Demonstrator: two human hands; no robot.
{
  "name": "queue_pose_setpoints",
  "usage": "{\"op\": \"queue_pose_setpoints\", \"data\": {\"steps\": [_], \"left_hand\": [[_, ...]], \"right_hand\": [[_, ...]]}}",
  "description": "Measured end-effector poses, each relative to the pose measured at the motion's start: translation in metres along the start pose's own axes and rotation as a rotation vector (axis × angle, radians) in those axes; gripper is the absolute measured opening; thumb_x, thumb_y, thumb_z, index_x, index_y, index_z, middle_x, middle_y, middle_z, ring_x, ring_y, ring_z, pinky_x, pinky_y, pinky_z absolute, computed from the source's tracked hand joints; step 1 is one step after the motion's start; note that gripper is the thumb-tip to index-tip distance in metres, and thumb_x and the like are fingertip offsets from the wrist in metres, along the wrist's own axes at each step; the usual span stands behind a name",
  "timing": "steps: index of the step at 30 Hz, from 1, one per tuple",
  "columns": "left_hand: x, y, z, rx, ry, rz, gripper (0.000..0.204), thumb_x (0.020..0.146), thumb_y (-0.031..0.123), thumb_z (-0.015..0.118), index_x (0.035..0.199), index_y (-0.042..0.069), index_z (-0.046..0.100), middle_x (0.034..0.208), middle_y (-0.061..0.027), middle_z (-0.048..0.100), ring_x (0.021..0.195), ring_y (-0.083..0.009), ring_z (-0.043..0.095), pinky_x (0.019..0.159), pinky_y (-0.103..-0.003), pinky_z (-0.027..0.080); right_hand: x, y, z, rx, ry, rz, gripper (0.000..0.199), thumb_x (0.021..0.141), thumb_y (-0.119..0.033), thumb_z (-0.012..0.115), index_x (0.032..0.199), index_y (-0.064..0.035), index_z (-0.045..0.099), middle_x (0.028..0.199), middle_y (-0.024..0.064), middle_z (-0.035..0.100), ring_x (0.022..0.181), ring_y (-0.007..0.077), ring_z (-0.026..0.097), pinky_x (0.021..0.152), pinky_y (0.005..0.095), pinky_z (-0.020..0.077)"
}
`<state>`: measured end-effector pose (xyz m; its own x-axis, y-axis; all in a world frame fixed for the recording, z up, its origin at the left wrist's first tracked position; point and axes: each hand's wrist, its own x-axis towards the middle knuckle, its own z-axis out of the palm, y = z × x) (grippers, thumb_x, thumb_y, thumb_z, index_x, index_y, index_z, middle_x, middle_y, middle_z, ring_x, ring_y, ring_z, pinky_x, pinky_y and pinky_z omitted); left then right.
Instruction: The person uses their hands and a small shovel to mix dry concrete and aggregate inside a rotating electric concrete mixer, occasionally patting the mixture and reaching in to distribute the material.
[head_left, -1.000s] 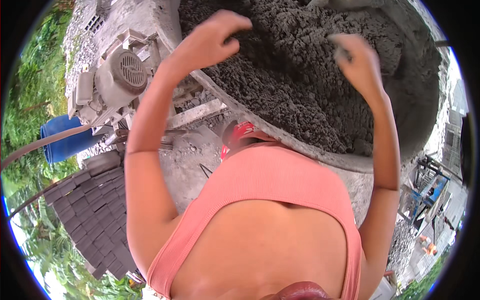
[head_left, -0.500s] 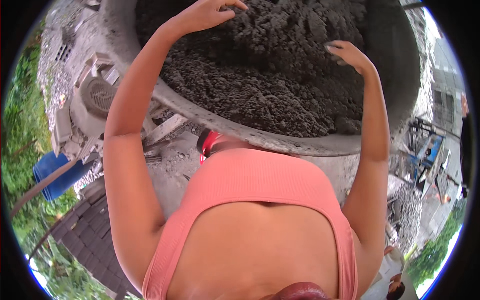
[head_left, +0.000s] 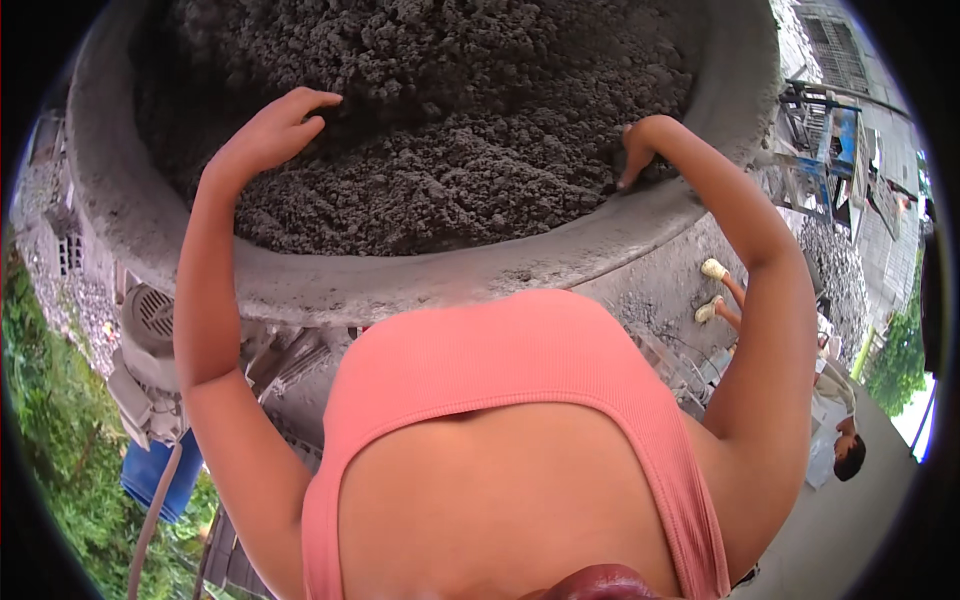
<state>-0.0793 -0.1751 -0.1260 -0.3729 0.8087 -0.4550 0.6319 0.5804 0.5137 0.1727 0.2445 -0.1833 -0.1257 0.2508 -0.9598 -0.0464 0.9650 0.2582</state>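
**Both hands in the grey mix**

The dark grey crumbly mix (head_left: 440, 150) fills the big round drum (head_left: 420, 275), heaped high in coarse clods from the far side right down to the near lip. It takes up the whole top half of the view, and the drum's thick, cement-crusted rim curves across just in front of the person's chest.

The left hand (head_left: 270, 135) lies on the mix at the left side, palm down, fingers spread open and curved loosely over the clods, gripping nothing that can be seen. The right hand (head_left: 635, 150) is over at the right, just inside the rim, fingers pointing down with their tips pressed into the mix where it meets the drum wall; it is not closed into a fist, but whether any mix sits under the fingers cannot be told. Both forearms reach up from the lower edge, one on each side of a pink ribbed top (head_left: 500, 370).

Below the drum on the left sits a dusty grey motor (head_left: 150, 320) with a round slotted cover. Beneath that stands a blue barrel (head_left: 160, 475), and a pale hose (head_left: 150, 520) runs down beside it. Green plants (head_left: 55, 440) crowd the far left edge.

Out to the right, on dusty ground well apart from the drum, another person (head_left: 835, 420) is partly in view, with feet in pale shoes (head_left: 712, 290). Further back stands a blue metal frame (head_left: 830, 130), with a tree (head_left: 890, 350) at the right rim.
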Motion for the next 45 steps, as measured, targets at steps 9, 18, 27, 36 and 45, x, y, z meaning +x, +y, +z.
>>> {"op": "queue_pose_setpoints", "data": {"steps": [9,18,27,36,45], "left_hand": [[-0.006,0.011,0.010,0.006,-0.089,-0.028,0.043,0.092,0.015,0.042,0.133,0.007,0.051,0.132,-0.0138,0.053,0.124,-0.0289,0.049,0.105,-0.039,0.039],[-0.015,0.006,-0.005,0.000,0.033,-0.037,0.042,0.093,0.017,0.043,0.132,0.006,0.052,0.131,-0.0143,0.055,0.121,-0.0298,0.051,0.102,-0.040,0.041],[-0.008,0.011,0.005,0.074,0.000,-0.205,0.044,0.095,0.018,0.043,0.139,0.013,0.045,0.148,-0.0155,0.030,0.128,-0.0341,0.044,0.098,-0.044,0.044],[0.009,-0.003,0.015,0.219,0.385,-0.234,0.065,0.090,0.010,0.045,0.149,0.029,0.026,0.157,-0.0137,-0.002,0.143,-0.0413,0.007,0.103,-0.055,0.037],[0.021,-0.025,0.023,-0.356,0.355,-0.572,0.070,0.093,0.024,0.044,0.153,0.022,0.008,0.156,-0.0201,-0.011,0.138,-0.0551,-0.006,0.109,-0.066,0.014]], "right_hand": [[0.028,0.015,-0.002,0.117,-0.147,0.106,0.145,0.052,-0.055,0.086,0.145,0.0105,-0.004,0.146,0.0285,0.032,0.132,0.0347,0.041,0.104,0.0402,0.0398],[-0.012,-0.011,-0.017,0.036,0.009,-0.049,0.050,0.075,-0.030,0.074,0.114,-0.0007,0.066,0.111,0.0177,0.066,0.100,0.0313,0.064,0.080,0.0419,0.0544],[-0.088,-0.029,-0.095,0.814,0.761,-0.498,0.029,0.089,-0.014,0.062,0.115,-0.0014,0.061,0.101,0.0143,0.067,0.091,0.0241,0.063,0.073,0.0398,0.0539],[-0.081,-0.106,-0.182,0.753,1.015,-0.683,0.066,0.085,-0.044,0.067,0.137,-0.0074,0.046,0.143,0.0208,0.040,0.131,0.0365,0.040,0.105,0.0533,0.0390],[-0.023,-0.165,-0.203,0.474,1.162,-0.424,0.110,0.062,-0.064,0.078,0.149,-0.0226,0.026,0.155,0.0247,0.002,0.138,0.0542,0.012,0.107,0.0618,0.0305]]}}
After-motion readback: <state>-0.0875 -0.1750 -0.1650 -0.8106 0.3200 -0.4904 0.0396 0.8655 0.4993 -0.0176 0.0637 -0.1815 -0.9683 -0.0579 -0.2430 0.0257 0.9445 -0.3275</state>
